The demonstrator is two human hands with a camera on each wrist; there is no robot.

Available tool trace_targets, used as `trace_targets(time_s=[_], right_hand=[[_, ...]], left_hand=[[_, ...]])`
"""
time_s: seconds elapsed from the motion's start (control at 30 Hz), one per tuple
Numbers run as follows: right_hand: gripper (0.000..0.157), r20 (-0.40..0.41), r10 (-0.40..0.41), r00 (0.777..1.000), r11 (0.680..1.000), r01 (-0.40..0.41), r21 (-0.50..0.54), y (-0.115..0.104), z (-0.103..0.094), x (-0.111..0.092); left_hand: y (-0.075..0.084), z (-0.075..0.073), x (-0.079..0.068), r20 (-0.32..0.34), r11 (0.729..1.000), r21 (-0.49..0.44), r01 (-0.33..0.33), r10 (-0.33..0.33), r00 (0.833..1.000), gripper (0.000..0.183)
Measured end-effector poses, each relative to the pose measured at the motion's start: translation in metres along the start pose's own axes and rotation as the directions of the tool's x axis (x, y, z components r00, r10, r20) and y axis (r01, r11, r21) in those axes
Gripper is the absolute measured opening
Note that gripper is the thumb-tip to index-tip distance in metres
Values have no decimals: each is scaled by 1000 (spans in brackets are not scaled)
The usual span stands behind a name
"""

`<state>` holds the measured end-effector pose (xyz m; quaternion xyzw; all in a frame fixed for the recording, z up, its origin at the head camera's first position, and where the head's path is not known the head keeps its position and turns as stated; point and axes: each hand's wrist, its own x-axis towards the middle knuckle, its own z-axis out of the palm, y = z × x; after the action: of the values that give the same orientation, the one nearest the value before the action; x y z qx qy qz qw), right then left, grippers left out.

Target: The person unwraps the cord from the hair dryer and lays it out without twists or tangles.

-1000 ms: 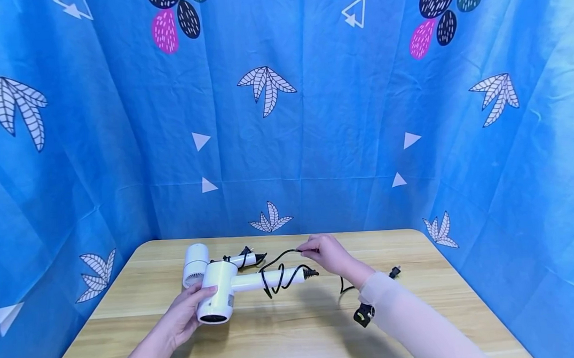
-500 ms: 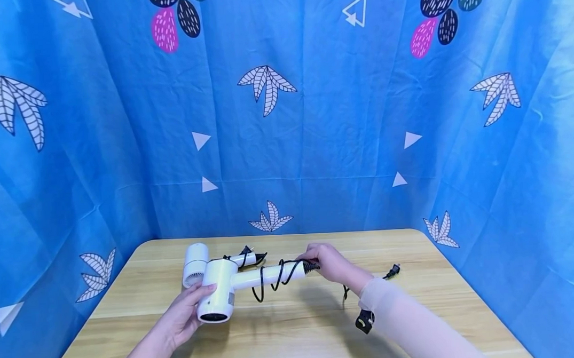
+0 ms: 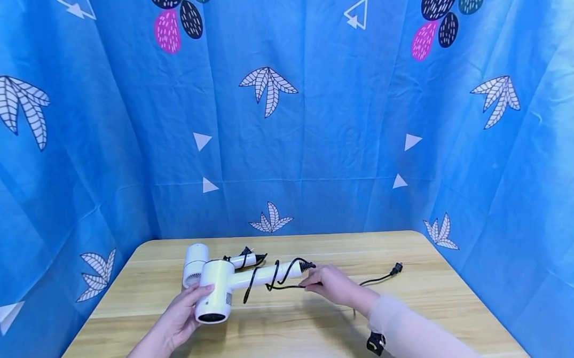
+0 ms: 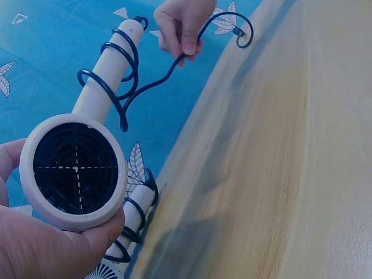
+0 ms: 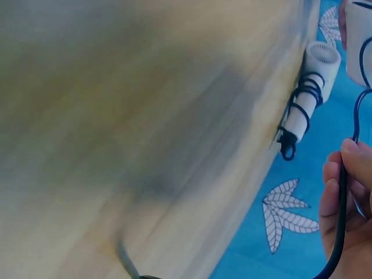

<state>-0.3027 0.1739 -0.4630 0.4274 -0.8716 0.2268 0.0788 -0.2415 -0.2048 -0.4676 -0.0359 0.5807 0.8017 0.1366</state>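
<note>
A white hair dryer (image 3: 217, 289) is held above the table by my left hand (image 3: 177, 317), which grips its barrel. Its handle points right and a black cord (image 3: 283, 287) winds loosely around it in a few turns. Just below the handle's end, my right hand (image 3: 335, 286) pinches that cord between thumb and fingers. The cord's far part runs on to a plug (image 3: 395, 269) on the right side. In the left wrist view the round black grille (image 4: 75, 168) faces the camera. The right wrist view shows the cord (image 5: 342, 215) crossing the fingers (image 5: 329, 200).
A second white hair dryer (image 3: 194, 263) lies behind the held one, its own cord wrapped around its handle. The wooden table (image 3: 284, 339) has blue patterned cloth (image 3: 285, 147) behind it and at both sides. A small black device (image 3: 376, 343) sits at the right wrist.
My right hand has gone from above and behind the handle's end down to its near side, drawing the cord around the handle. The left hand stays nearly still with the hair dryer.
</note>
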Motion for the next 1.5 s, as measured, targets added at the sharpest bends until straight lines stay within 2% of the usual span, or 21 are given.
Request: trace_targets(time_s=[0.1,0.2,0.43,0.8,0.97,1.17,1.3,1.5], right_hand=[[18,-19,-73,997,997,73,-7,-3,0,-5],[19,-22,-109,994,994,109,-8,-8,-1,-8],[20,46,-114,992,993,114,12,-20,-11,-10],[19,71,-181,981,984,180,14,-38,-40,-10],[19,88,-174,981,984,170,43,-42,-51,-9],[18,44,-194,980,980,192,56,-46,-66,-3],[18,23,-180,983,982,179,57,-47,-76,1],[22,-15,-181,983,982,182,60,-47,-85,3]], left_hand=[[0,-1,0,-3,1000,-3,-1,1,1000,68],[0,-1,0,-7,1000,-3,-4,4,1000,66],[-1,0,1,-25,1000,-9,-10,10,1000,65],[-1,-1,2,-64,1000,0,-3,3,998,66],[-2,-1,2,-60,1000,4,1,-1,998,62],[-1,0,2,-74,1000,21,4,-2,997,64],[-1,2,3,-82,999,33,10,-7,997,66],[-4,2,3,-72,1000,28,12,-10,997,61]])
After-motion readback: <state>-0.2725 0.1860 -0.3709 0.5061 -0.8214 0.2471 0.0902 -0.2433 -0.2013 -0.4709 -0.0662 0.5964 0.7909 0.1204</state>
